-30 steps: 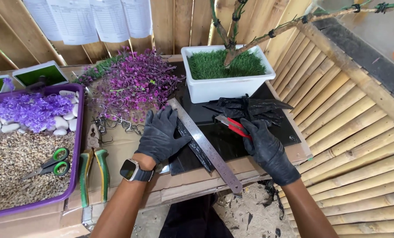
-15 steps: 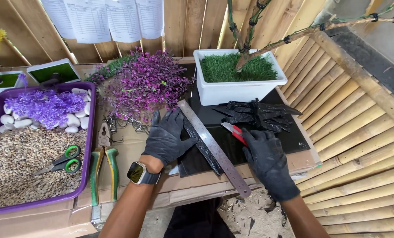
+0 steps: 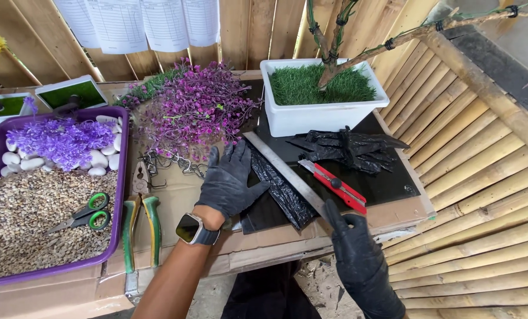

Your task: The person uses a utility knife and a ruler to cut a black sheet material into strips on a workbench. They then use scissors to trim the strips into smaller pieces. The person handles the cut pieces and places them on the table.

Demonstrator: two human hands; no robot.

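Flat on the black sheet [image 3: 388, 183], the stiff metal ruler [image 3: 284, 176] looks slippery and best pinched at its near end, where the right hand [image 3: 358, 260] grasps it, while the spread left hand [image 3: 228, 180] presses crinkly black plastic [image 3: 284, 198].

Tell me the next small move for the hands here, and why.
Probably the right hand should pick up the red knife: the left hand presses the black plastic strip beside the metal ruler, and the knife lies unheld just right of it.
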